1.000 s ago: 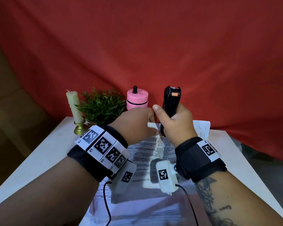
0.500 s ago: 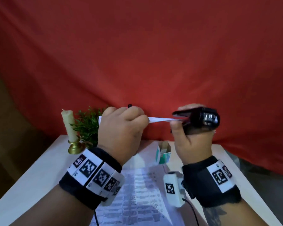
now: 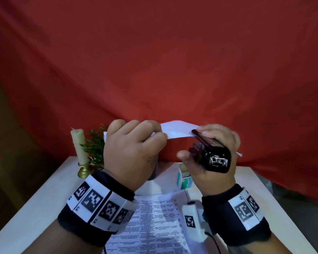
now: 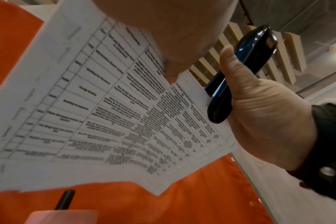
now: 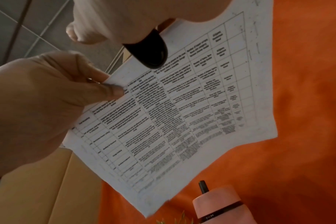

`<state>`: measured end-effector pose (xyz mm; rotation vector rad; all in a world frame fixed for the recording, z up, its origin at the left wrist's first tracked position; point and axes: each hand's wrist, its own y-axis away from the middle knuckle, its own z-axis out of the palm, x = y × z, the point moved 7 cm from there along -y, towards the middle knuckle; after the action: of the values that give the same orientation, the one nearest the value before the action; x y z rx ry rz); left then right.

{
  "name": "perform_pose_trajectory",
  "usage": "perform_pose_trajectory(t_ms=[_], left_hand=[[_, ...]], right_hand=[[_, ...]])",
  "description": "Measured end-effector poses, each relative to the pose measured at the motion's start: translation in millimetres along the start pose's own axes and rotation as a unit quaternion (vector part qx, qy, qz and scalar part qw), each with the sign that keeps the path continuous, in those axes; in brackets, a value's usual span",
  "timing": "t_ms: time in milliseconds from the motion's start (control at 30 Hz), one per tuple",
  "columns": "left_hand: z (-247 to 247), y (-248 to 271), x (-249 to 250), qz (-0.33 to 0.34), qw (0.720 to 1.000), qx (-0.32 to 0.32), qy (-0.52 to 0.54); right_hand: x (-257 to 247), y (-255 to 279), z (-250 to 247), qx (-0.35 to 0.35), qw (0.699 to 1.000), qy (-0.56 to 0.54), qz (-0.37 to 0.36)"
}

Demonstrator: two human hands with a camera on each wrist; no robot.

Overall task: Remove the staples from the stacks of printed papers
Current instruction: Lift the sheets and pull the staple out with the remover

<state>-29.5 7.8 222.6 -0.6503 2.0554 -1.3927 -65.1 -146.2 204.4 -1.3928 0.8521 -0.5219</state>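
The left hand (image 3: 134, 153) pinches the top edge of a lifted stack of printed papers (image 5: 182, 106), thumb below and fingers curled above. At centre right of the head view, the right hand (image 3: 215, 154) wraps a black stapler (image 3: 212, 153), thumb pressing on top, its nose closed over the stack's corner. Whether a staple has come out there cannot be told. More printed papers (image 3: 160, 222) lie on the white table (image 3: 44, 195) at lower centre, so work likely remains. Behind sit a small green box (image 3: 184, 180), a candle (image 3: 79, 143) and a plant (image 3: 95, 147) at left.
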Motion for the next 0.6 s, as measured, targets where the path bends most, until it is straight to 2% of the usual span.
perform_pose_trajectory(t_ms=[67,200,300,467,600], left_hand=[[6,-5,-6,-0.039,0.998,-0.044,0.01],[26,-11,-15,-0.113,0.981,-0.148,0.046],[37,-11,-15,-0.164,0.952,-0.233,0.114],[51,0,-21,-0.261,0.889,-0.313,0.206],[55,2,-24,-0.291,0.87,-0.32,0.236]], right_hand=[[6,-1,2,-0.008,0.999,-0.025,0.031],[22,-13,7,-0.038,0.983,-0.056,0.169],[30,-22,13,-0.075,0.971,-0.063,0.218],[40,-23,18,-0.126,0.96,-0.046,0.245],[39,-22,18,-0.14,0.964,-0.005,0.228]])
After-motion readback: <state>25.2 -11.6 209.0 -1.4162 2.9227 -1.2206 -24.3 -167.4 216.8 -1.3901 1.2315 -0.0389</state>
